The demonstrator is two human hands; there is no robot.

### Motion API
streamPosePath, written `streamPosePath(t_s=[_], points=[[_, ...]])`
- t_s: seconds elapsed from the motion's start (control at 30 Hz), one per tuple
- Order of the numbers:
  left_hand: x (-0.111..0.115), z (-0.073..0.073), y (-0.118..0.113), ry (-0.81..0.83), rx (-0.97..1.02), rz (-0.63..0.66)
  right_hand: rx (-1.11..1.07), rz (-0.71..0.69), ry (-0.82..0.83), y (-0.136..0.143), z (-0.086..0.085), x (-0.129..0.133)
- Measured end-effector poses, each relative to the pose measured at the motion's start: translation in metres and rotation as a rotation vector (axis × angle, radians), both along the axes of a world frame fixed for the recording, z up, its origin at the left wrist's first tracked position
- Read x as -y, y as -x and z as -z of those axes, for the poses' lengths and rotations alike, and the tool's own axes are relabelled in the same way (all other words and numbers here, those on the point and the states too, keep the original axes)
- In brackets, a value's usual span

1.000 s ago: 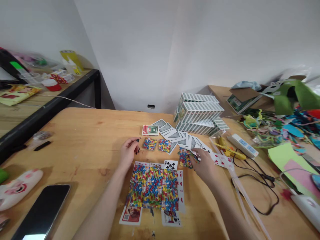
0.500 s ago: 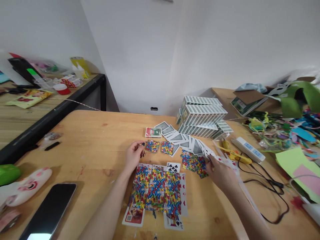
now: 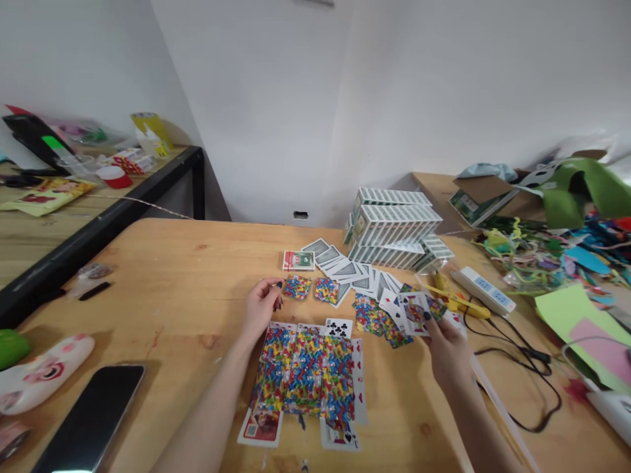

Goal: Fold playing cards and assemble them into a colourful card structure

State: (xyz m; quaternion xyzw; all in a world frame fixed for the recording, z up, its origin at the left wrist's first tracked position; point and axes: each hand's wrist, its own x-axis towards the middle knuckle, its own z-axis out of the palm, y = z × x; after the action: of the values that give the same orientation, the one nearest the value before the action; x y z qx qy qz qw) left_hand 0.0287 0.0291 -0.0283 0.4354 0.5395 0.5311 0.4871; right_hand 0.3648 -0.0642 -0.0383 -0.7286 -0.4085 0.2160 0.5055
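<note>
My right hand (image 3: 451, 351) pinches a playing card (image 3: 413, 313), a face card turned face up, above the right side of the table. Beside it lie loose cards with colourful patterned backs (image 3: 367, 314) and a few face-up ones. My left hand (image 3: 263, 305) rests on the table with fingers curled together; whether anything is between them is hidden. Just right of its fingertips sits a small colourful square stack (image 3: 297, 287), with a second such stack (image 3: 326, 290) alongside. Nearer me, rows of colourful-backed cards (image 3: 303, 374) overlap, with card faces sticking out around their edges.
Grey-backed cards (image 3: 362, 279) fan out before stacked striped boxes (image 3: 397, 225). A card box (image 3: 298, 261) lies left of them. On the right are a yellow glue gun (image 3: 456, 299), power strip (image 3: 486, 290) and cables. A phone (image 3: 91, 417) lies at left.
My right hand has lifted from the fanned cards and turned toward me, bringing a face card into view. My left hand has stayed beside the small stack. The view has shifted slightly.
</note>
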Motion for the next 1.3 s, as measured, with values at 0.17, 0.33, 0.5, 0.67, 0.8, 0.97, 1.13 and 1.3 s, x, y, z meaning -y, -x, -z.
streamPosePath(t_s=[0.17, 0.33, 0.5, 0.67, 0.8, 0.97, 1.13, 1.3], points=[[0.001, -0.004, -0.001, 0.010, -0.009, 0.002, -0.618, 0.058, -0.120, 0.019, 0.014, -0.009], [0.001, -0.006, -0.002, 0.009, -0.007, -0.007, -0.717, 0.094, -0.166, 0.032, 0.011, -0.010], [0.003, -0.006, 0.001, -0.004, 0.045, 0.054, -0.899, 0.017, -0.208, 0.051, -0.008, -0.021], [0.007, -0.006, 0.005, 0.059, 0.075, 0.249, -1.016, -0.178, -0.088, 0.086, -0.014, -0.047], [0.007, -0.004, 0.007, 0.101, 0.035, 0.355, -1.019, -0.381, 0.047, 0.121, -0.014, -0.057], [0.006, -0.006, 0.008, 0.131, 0.090, 0.464, -0.936, -0.514, 0.111, 0.143, -0.009, -0.061], [0.007, -0.010, 0.010, 0.160, 0.076, 0.616, -0.896, -0.453, 0.110, 0.140, 0.002, -0.067], [0.011, -0.013, 0.011, 0.072, 0.167, 0.796, -0.894, -0.545, 0.199, 0.141, 0.000, -0.058]])
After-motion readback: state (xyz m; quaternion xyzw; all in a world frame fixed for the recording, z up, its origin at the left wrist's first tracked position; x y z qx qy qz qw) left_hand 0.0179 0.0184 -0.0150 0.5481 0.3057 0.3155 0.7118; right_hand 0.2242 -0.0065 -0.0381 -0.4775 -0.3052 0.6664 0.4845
